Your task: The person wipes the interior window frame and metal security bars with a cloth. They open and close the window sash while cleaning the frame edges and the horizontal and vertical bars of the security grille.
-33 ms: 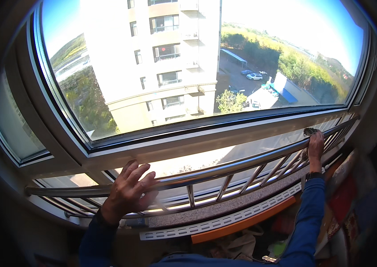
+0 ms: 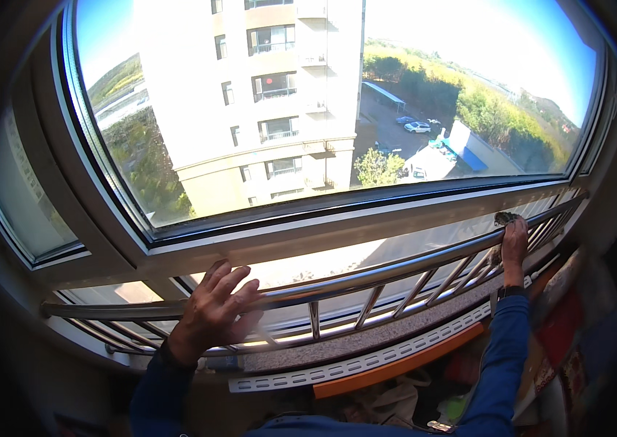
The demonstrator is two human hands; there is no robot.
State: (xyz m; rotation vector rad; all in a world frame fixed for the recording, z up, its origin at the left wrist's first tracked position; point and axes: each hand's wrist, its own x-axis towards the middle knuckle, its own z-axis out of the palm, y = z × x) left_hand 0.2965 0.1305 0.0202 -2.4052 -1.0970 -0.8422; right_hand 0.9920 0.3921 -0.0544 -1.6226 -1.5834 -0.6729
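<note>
A shiny metal railing [image 2: 366, 278] runs across in front of the window. At its right part my right hand [image 2: 515, 244] is closed round a crumpled dark, mottled cloth [image 2: 504, 218], pressed to the top bar. Part of the cloth shows above the bar, and a brownish bit hangs below it. My left hand [image 2: 215, 309] is at the left part of the railing, fingers apart and slightly bent, with nothing in it. It overlaps the top bar in the picture; whether the palm touches the bar I cannot tell.
Behind the railing stands a large window with a wide frame [image 2: 308, 222]. Below lie a speckled stone sill [image 2: 396, 320], a white slotted strip [image 2: 366, 364] and an orange edge [image 2: 403, 360]. Fabrics and a red item [image 2: 563, 324] are piled at the lower right.
My right hand and the cloth have shifted very slightly left along the top bar. My left hand has hardly moved.
</note>
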